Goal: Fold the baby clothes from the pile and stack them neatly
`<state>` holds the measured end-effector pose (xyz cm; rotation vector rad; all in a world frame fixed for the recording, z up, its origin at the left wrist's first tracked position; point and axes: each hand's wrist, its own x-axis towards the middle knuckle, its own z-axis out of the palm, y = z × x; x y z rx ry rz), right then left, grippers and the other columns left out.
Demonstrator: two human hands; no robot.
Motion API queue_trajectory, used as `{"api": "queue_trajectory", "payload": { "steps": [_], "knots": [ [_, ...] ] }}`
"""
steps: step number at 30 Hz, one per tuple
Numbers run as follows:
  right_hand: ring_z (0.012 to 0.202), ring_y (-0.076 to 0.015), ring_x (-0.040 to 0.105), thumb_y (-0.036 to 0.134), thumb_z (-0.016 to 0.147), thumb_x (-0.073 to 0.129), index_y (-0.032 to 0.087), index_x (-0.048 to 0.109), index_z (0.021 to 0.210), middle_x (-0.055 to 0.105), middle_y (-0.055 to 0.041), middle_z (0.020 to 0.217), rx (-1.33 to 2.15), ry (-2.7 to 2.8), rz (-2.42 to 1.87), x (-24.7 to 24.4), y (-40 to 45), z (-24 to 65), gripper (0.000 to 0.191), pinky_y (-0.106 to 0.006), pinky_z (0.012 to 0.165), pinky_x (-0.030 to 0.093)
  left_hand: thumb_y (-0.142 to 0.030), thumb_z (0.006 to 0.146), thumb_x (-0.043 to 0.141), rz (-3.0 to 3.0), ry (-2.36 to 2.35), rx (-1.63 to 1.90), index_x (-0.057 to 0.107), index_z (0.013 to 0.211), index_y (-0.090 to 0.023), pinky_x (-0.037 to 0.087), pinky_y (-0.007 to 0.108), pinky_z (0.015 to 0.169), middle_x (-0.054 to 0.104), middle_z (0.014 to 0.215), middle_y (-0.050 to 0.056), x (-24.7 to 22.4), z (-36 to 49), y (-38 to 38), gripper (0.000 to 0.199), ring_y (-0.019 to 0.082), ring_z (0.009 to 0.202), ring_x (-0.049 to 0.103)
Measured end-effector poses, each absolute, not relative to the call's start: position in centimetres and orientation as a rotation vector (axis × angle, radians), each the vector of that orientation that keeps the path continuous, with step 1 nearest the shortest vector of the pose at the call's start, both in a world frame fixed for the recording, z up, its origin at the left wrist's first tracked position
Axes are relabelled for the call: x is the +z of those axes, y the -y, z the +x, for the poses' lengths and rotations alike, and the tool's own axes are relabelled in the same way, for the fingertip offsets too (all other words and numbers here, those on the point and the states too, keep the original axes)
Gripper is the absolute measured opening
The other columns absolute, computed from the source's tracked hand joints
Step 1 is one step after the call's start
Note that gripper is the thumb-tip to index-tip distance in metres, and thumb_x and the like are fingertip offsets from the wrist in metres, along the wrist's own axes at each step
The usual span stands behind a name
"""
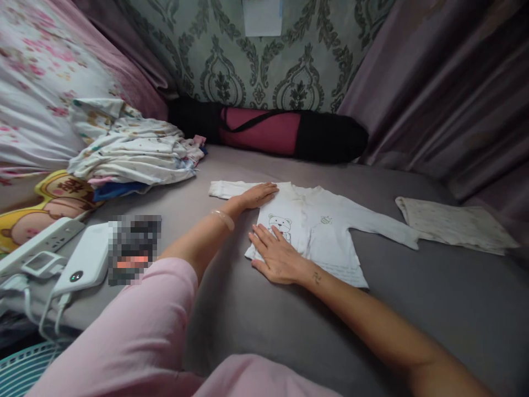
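Note:
A small white long-sleeved shirt [330, 231] with a bear print lies spread flat on the grey bed sheet [231, 309], its sleeves stretched out to either side. My left hand [260, 194] rests flat on the shirt near the left shoulder, fingers extended, a pale bangle on that wrist. Lower down, my right hand [279, 255] lies palm down with spread fingers over the front of the shirt near its lower left edge, partly covering the bear. Neither hand grasps anything.
A heap of clothes [136, 146] sits at the back left, and a folded cloth [450, 223] lies at the right. Along the wall is a long black and maroon bag [264, 132]. A white power bank [85, 256] and a power strip [45, 242] with cables are at the left.

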<state>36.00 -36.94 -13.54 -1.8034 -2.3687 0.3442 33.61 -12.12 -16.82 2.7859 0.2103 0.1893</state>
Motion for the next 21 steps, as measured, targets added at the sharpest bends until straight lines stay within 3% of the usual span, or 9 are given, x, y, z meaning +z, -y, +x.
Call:
{"api": "queue_trajectory", "payload": {
  "steps": [10,12,14,17,19,21],
  "knots": [
    [0.145,-0.0266,0.007,0.048,0.093,0.04,0.005,0.027,0.148,0.017,-0.0172,0.156,0.711,2.337,-1.567,-10.7,42.8,31.4,0.071,-0.044,0.119,0.005,-0.032,0.097,0.033,2.835,-0.257,0.058,0.045,0.137,-0.016,0.024,0.032,0.114,0.038,0.149,0.01,-15.3,33.6,12.7,0.045,0.019,0.14,0.03],
    [0.144,-0.0242,0.016,0.045,0.093,0.043,0.01,0.035,0.146,0.026,-0.0139,0.154,0.844,2.332,-1.422,-9.5,44.0,31.3,0.063,-0.041,0.119,0.011,-0.029,0.095,0.037,2.882,-0.311,0.024,0.05,0.132,-0.017,0.026,0.034,0.113,0.042,0.147,0.011,-14.3,33.7,13.5,0.041,0.021,0.138,0.034],
    [0.136,-0.0183,0.036,0.037,0.096,0.041,0.018,0.049,0.138,0.046,-0.0068,0.145,0.945,2.252,-1.315,-8.7,44.8,32.2,0.047,-0.034,0.115,0.025,-0.025,0.094,0.039,2.948,-0.414,0.06,0.053,0.128,-0.016,0.026,0.038,0.113,0.043,0.146,0.013,-13.3,33.8,15.2,0.038,0.024,0.137,0.035],
    [0.118,-0.0136,0.056,0.028,0.097,0.036,0.022,0.061,0.123,0.064,-0.0025,0.125,0.713,1.924,-1.501,-8.9,45.0,36.0,0.037,-0.028,0.104,0.041,-0.025,0.095,0.035,2.981,-0.462,0.221,0.048,0.132,-0.012,0.027,0.042,0.112,0.041,0.146,0.016,-12.5,33.5,19.5,0.041,0.025,0.138,0.033],
    [0.124,-0.0189,0.051,0.029,0.096,0.037,0.019,0.063,0.121,0.061,-0.0081,0.128,0.315,1.706,-1.784,-10.1,44.9,39.5,0.037,-0.036,0.107,0.038,-0.03,0.097,0.034,2.951,-0.35,0.265,0.043,0.136,-0.01,0.026,0.04,0.113,0.041,0.146,0.016,-12.7,33.1,23.2,0.045,0.024,0.139,0.031],
    [0.135,-0.025,0.038,0.03,0.095,0.037,0.014,0.057,0.129,0.049,-0.0133,0.141,0.019,1.649,-2.035,-11.8,44.8,42.7,0.042,-0.046,0.113,0.028,-0.038,0.098,0.033,2.928,-0.278,0.233,0.041,0.139,-0.011,0.027,0.04,0.113,0.04,0.148,0.014,-13.3,32.6,26.7,0.05,0.024,0.14,0.031]
  ]
}}
